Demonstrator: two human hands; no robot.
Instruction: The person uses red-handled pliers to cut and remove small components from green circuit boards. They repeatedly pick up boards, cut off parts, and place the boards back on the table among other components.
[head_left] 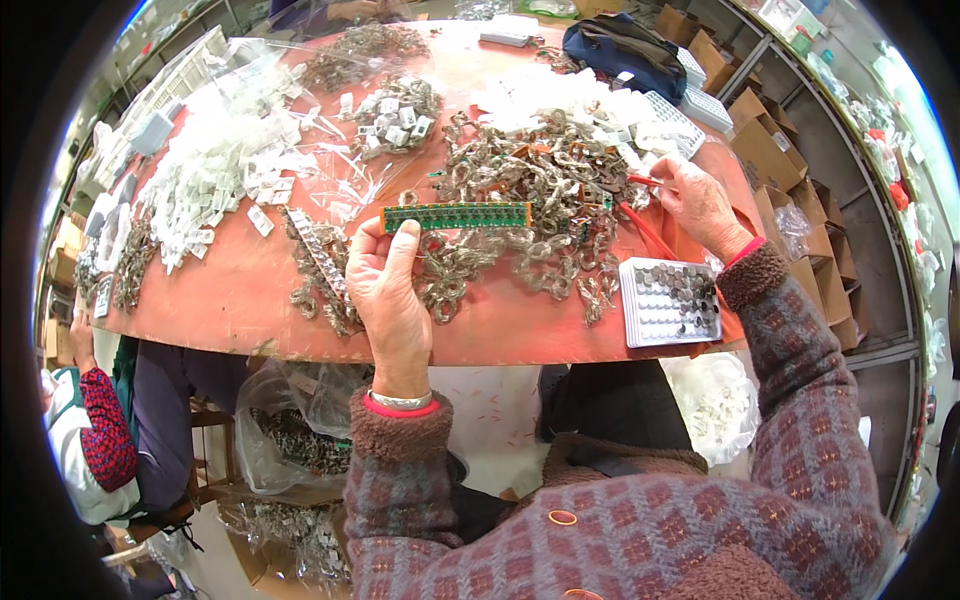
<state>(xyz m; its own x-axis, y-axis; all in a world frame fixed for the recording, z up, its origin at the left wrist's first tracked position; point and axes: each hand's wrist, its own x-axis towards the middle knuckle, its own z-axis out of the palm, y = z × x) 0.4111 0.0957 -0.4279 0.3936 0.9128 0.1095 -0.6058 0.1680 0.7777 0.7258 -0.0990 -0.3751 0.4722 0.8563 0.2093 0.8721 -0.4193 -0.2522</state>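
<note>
My left hand (392, 290) pinches a long green circuit board strip (460, 216) between thumb and fingers, holding it level above the table. The strip carries a row of small repeated units and has tan edges. On the right, my right hand (700, 205) is closed with its fingertips at a slim red handle (645, 181) of a hand tool; its working end cannot be made out against the pile. A second red handle-like length (648, 230) slants below it. Between my hands lies a tangled heap of clear-coated wire bundles (545, 170) with small green boards among them.
A white tray (630, 325) of round dark metal pieces sits at the table's near right edge. White plastic parts (215, 170) are heaped on the left of the red table (220, 300). A dark bag (620, 50) lies at the back. Cardboard boxes (765, 140) line the right; another person's hand (82, 338) shows far left.
</note>
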